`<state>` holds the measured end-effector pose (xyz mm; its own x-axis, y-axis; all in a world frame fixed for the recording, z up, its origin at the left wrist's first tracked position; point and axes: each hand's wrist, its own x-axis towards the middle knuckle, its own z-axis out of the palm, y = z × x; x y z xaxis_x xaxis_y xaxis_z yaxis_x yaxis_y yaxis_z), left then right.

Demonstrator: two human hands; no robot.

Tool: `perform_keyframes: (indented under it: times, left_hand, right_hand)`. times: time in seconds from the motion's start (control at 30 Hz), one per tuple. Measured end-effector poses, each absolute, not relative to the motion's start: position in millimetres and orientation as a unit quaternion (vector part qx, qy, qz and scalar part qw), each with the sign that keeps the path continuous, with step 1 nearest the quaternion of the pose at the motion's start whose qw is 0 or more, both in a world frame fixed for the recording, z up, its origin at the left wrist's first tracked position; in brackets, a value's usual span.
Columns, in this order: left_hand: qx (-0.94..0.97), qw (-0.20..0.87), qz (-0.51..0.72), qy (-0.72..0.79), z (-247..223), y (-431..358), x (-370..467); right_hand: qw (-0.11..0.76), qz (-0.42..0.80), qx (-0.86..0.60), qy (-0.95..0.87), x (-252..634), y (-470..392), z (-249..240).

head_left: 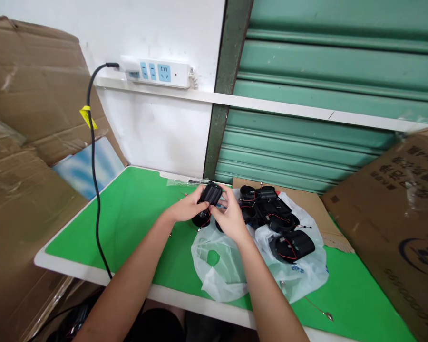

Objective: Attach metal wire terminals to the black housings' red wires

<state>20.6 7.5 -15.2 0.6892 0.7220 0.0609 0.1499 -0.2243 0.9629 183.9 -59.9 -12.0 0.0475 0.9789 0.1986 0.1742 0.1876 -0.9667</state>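
Note:
A black plastic casing (211, 194) with a ribbed top is held up between my two hands above the green table (128, 223). My left hand (189, 205) grips its left side, thumb at the lower edge. On the other side, my right hand (230, 211) has its thumb and fingers around the casing. Just below hangs or lies a round black part (201, 218) with a red wire; whether it joins the casing I cannot tell. To the right, several similar black parts (294, 245) with red wires lie on a white plastic bag (223, 270).
A white power strip (164, 72) is fixed on the wall, its black cable (93, 161) hanging over the table's left side. Cardboard boxes (395, 213) flank the table. Flat cardboard (331, 228) lies behind the bag, before a green shutter (306, 71). A small metal piece (328, 316) lies near the front edge.

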Motion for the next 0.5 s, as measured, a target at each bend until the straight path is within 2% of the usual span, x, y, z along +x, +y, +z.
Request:
perform_keyframes:
  times: [0.5]
  left_hand:
    - [0.761,0.476,0.308,0.315,-15,2,31]
  right_hand:
    - [0.563,0.378,-0.479,-0.558,187,-57,-16]
